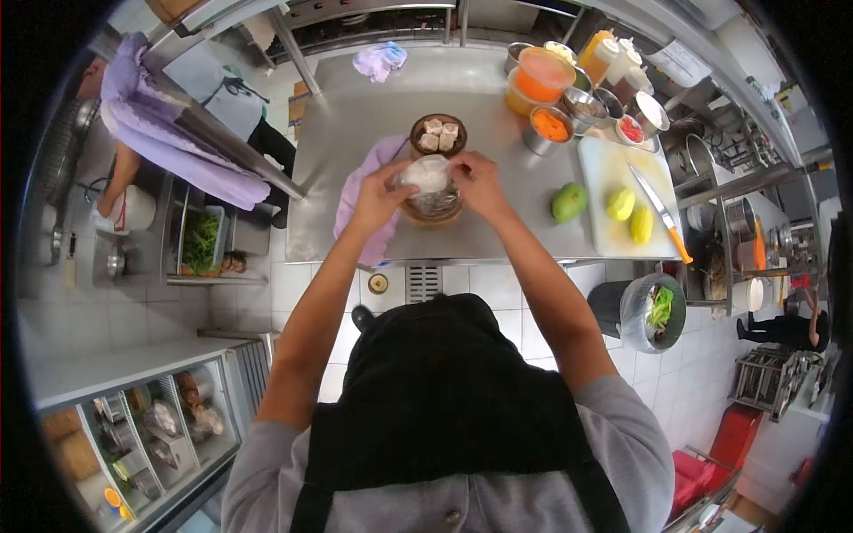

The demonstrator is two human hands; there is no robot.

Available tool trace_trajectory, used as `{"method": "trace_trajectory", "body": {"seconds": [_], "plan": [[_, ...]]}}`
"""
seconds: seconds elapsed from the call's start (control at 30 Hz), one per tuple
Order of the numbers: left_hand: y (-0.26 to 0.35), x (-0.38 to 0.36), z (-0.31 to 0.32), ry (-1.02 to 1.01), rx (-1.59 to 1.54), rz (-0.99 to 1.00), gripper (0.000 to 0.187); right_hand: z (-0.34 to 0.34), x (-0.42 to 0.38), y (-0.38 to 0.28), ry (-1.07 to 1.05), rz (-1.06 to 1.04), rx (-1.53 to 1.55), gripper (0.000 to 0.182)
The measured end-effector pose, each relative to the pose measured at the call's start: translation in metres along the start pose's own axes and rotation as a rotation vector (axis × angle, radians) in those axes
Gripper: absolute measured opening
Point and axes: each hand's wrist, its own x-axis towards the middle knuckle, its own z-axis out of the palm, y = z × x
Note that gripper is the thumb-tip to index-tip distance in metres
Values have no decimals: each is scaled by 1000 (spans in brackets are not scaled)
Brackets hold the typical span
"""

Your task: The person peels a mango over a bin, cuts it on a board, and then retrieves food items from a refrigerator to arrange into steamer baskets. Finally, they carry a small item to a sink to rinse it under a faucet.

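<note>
Between my hands, over the front of the steel table, is a pale white item in clear plastic wrap [426, 174]. My left hand [384, 193] grips its left side, thumb toward the middle. On its right, the fingers of my right hand [478, 184] are bent and pinch its edge. Directly beneath is a round brown container [436, 213] with crinkled clear plastic on top; its contents are hard to make out. Just beyond, a brown bowl [438, 135] holds several pale cubes. A lilac cloth [364, 197] lies beside my left hand.
At right, a white cutting board [593, 191] bears two peeled yellow-green fruits and an orange-handled knife [656, 209]. A green mango [569, 202] lies left of it. Containers and sauce bottles [601, 59] crowd the back right. A lined bin [654, 315] stands below. Another person works at left.
</note>
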Motion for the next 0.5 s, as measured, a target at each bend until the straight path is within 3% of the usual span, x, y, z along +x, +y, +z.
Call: {"method": "trace_trajectory", "body": {"seconds": [0.03,0.1,0.27,0.33,0.43,0.47,0.5], "plan": [[-2,-3,-1,-14,-195,-89,42,2,2,2,-6,-1,0,16],[-12,-8,0,59,-251,-61,36,9,5,6,-82,347,285,14],[-16,-16,4,244,-173,31,22,-2,11,-13,-96,245,193,11],[-5,-13,4,320,-117,167,12,-9,14,-20,-93,203,135,10],[20,-7,-10,284,94,167,8,-27,22,-48,-56,171,52,10],[19,-9,-11,279,90,159,8,-31,23,-51,-100,227,125,12],[20,-3,-13,266,-116,141,7,-35,26,-52,-136,275,196,14]]}}
